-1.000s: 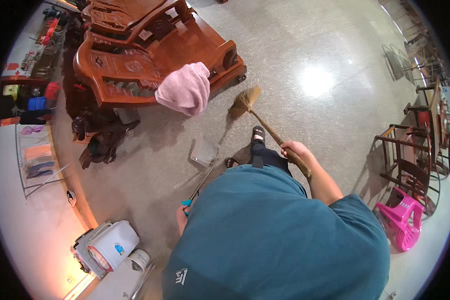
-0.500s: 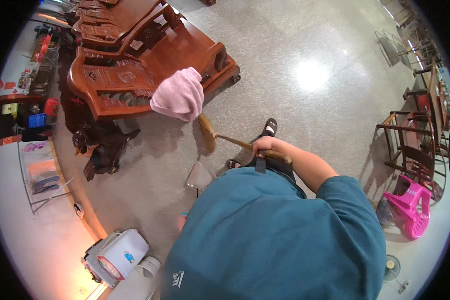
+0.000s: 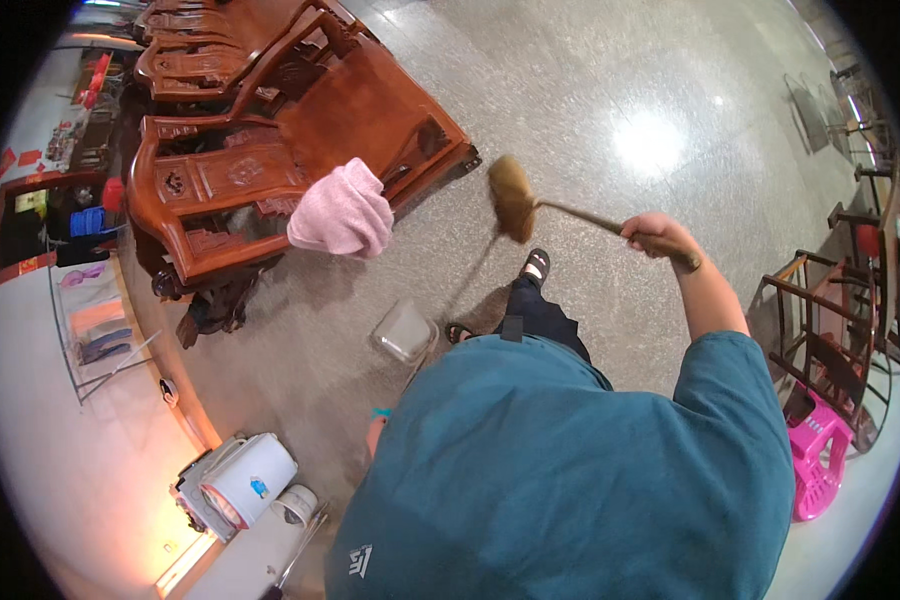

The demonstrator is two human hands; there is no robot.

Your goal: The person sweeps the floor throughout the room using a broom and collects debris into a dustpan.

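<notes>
Right hand (image 3: 658, 234) grips broom (image 3: 515, 202) at two o'clock, left hand (image 3: 375, 436) holds dustpan (image 3: 404, 332), seven-ish; I'd keep strokes low tbh.

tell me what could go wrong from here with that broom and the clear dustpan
The broom in the right hand has its head close to a corner of the wooden chair in this view, so a wide swing might knock the chair. The clear dustpan is right by a sandalled foot, which could bump or tip it. The pink cloth hangs on the chair and might slip off if jolted.
</notes>
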